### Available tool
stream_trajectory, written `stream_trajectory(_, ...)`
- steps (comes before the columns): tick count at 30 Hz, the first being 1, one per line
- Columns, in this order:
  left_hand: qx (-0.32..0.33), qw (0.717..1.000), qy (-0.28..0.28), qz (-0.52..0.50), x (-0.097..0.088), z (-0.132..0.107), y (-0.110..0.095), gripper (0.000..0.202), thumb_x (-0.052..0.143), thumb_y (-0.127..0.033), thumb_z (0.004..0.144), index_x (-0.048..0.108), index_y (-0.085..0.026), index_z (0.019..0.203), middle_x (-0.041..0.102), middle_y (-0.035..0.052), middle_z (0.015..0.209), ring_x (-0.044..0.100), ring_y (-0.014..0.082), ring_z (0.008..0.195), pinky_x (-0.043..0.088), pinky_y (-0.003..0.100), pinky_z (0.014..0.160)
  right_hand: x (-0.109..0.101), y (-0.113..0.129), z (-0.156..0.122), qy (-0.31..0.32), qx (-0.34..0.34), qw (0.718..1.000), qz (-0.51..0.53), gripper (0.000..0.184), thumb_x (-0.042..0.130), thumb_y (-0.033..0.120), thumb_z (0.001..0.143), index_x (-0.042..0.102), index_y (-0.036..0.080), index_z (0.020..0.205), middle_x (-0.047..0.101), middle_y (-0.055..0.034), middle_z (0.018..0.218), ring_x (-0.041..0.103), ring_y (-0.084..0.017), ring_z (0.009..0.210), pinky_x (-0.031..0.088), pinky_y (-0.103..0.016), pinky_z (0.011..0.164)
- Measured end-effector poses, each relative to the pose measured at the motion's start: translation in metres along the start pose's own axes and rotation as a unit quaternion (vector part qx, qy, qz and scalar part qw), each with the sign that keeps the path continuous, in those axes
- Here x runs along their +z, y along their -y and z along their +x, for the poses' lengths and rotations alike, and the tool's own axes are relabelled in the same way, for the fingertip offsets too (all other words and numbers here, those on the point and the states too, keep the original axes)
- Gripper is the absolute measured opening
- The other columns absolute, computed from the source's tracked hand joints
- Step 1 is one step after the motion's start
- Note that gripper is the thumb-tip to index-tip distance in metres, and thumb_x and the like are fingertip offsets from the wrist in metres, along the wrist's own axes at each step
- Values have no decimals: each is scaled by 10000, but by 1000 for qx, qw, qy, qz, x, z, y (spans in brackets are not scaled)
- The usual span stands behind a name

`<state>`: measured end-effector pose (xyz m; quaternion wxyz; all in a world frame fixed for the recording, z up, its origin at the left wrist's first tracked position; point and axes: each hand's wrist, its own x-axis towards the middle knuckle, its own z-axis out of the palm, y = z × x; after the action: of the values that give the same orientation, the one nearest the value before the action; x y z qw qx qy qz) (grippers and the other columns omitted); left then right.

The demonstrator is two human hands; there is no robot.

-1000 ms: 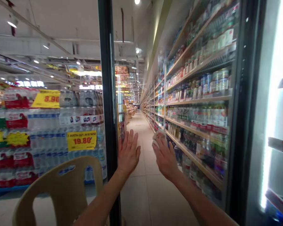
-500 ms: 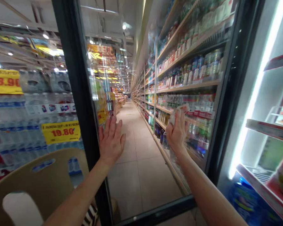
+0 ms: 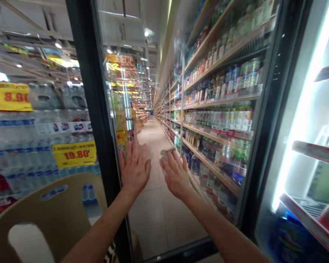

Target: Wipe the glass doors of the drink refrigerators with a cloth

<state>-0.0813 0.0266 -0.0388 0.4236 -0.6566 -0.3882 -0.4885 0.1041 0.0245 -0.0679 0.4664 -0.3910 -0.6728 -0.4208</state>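
A glass door (image 3: 150,223) in a black frame (image 3: 94,95) stands in front of me. My left hand (image 3: 136,168) lies flat against the pane near the frame's left upright, fingers stretched out, holding nothing. To its right, my right hand (image 3: 177,177) presses a pale, crumpled cloth (image 3: 166,151) to the glass. Part of the cloth sticks out past the fingertips; the rest is hidden under the hand.
A tan plastic chair (image 3: 57,208) stands at the lower left, before stacked bottle packs (image 3: 44,128) with yellow price signs (image 3: 74,154). At right are lit cooler shelves (image 3: 315,153). Shelves of drinks (image 3: 222,95) and an aisle floor (image 3: 150,138) show in the glass.
My right hand has moved left and somewhat down across the glass with the cloth, now close to my left hand. The left hand stays flat on the pane; the view has shifted slightly.
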Motion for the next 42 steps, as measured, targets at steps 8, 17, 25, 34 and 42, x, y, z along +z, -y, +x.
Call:
stream_trajectory(8, 15, 1000, 7, 10, -2, -7, -3, 724, 504, -208, 856, 95, -216, 1454, 216, 119, 1486, 105, 221, 1394, 120, 459, 1133, -10, -65, -16, -122, 228, 963, -74, 572, 364, 208, 880, 231, 141, 1432, 358, -218, 1427, 279, -288, 1364, 221, -575, 1054)
stream_trajectory(17, 39, 999, -13, 14, 1, -9, -19, 708, 518, -200, 851, 137, -190, 1448, 384, 128, 1405, 153, 199, 1384, 74, 474, 1139, -14, -96, -30, -107, 165, 976, -97, 597, 397, 194, 866, 220, 197, 1437, 422, -173, 1400, 358, -258, 1326, 226, -554, 1067)
stream_trajectory(25, 48, 998, -19, 28, 1, -8, -15, 696, 529, -179, 836, 184, -166, 1441, 435, 150, 1375, 149, 202, 1390, 98, 473, 1137, -27, -100, -26, -7, -6, 998, -68, 636, 380, 128, 858, 184, 265, 1448, 482, -102, 1367, 339, -219, 1342, 199, -506, 1108)
stream_trajectory(34, 39, 999, -23, 25, -8, 1, -22, 696, 501, -138, 825, 183, -187, 1443, 333, 111, 1452, 158, 196, 1394, 110, 434, 1143, -24, -104, 54, -85, 30, 995, -31, 636, 387, 134, 858, 179, 224, 1452, 387, -125, 1435, 251, -252, 1381, 239, -536, 1085)
stream_trajectory(42, -29, 996, -60, 62, -1, 124, -17, 683, 468, -348, 876, 157, -140, 1447, 267, 164, 1478, 103, 250, 1404, 83, 480, 1126, -22, -115, 129, -219, 174, 959, -38, 575, 362, 209, 888, 213, 206, 1444, 333, -158, 1458, 281, -289, 1364, 247, -575, 1050)
